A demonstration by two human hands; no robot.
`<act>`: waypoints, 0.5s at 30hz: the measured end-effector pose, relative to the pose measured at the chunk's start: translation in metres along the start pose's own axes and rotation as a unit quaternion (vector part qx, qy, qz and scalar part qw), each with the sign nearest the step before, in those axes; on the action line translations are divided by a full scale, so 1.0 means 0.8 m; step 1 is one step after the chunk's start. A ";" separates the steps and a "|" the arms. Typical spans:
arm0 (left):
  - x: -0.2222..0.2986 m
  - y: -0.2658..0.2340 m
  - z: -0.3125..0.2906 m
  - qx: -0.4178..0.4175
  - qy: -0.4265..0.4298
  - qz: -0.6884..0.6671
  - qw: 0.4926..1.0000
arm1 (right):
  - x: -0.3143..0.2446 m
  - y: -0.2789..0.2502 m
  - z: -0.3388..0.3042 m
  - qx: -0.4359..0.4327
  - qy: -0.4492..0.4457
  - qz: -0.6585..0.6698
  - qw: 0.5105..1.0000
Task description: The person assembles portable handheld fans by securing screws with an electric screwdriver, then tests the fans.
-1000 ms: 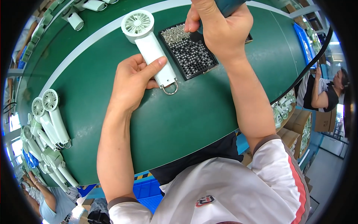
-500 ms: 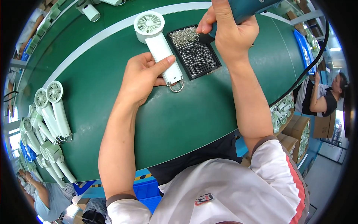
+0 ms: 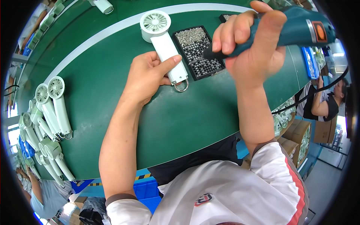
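Note:
My left hand [image 3: 152,73] is closed round the handle of a white handheld fan [image 3: 168,52] lying on the green table, its round grille pointing away from me and a metal loop at its near end. To the right of the fan sits a black screw tray [image 3: 200,69], with loose screws heaped at its far end and rows of holes, many filled, nearer me. Above the tray's right side my right hand [image 3: 255,52] grips a dark teal electric screwdriver [image 3: 300,28]. The tool's black nose points left over the tray; its tip is hard to make out.
Several more white fans [image 3: 54,112] lie in a cluster on the table's left, and another fan part [image 3: 103,5] is at the far edge. A black cable [image 3: 318,90] hangs at right. Boxes [image 3: 300,131] of parts stand beyond the table's right edge, near a seated person.
My right hand has brought the screwdriver nearer and turned it more level, with its nose now lower over the tray. The left hand still holds the fan.

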State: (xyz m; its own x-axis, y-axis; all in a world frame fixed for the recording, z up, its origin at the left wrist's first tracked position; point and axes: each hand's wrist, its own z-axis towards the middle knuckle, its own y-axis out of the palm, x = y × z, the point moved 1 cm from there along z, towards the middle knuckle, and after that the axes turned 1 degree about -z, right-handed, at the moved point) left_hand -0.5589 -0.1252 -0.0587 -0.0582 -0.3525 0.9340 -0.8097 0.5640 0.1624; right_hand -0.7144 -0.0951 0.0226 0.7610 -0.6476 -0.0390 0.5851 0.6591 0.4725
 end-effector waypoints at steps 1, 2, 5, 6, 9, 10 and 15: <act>0.000 0.001 0.000 -0.003 0.002 -0.002 1.000 | -0.018 0.030 -0.027 0.157 0.071 -0.134 0.976; -0.001 -0.001 -0.001 0.001 0.001 -0.002 1.000 | -0.019 0.056 -0.035 0.308 0.140 -0.258 0.905; 0.001 0.000 -0.001 0.008 0.001 0.006 1.000 | -0.044 0.021 -0.037 0.106 0.176 -0.385 0.900; 0.002 0.001 -0.002 0.004 0.001 -0.001 1.000 | -0.038 0.027 -0.036 0.114 0.190 -0.370 0.902; 0.002 -0.001 -0.004 0.002 0.004 -0.010 1.000 | -0.033 0.043 -0.031 0.107 0.202 -0.365 0.902; 0.003 -0.002 -0.004 0.003 0.005 -0.011 1.000 | -0.034 0.044 -0.030 0.017 0.238 -0.480 0.844; 0.000 -0.002 -0.001 0.003 0.010 0.001 1.000 | -0.035 0.043 -0.032 0.007 0.233 -0.478 0.847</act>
State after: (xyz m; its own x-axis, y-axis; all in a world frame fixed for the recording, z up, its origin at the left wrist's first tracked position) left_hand -0.5569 -0.1258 -0.0584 -0.0480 -0.3369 0.9403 -0.8126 0.5606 0.1594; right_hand -0.7088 -0.0448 0.0175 -0.0290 -0.6596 -0.7511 0.9953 -0.0884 0.0392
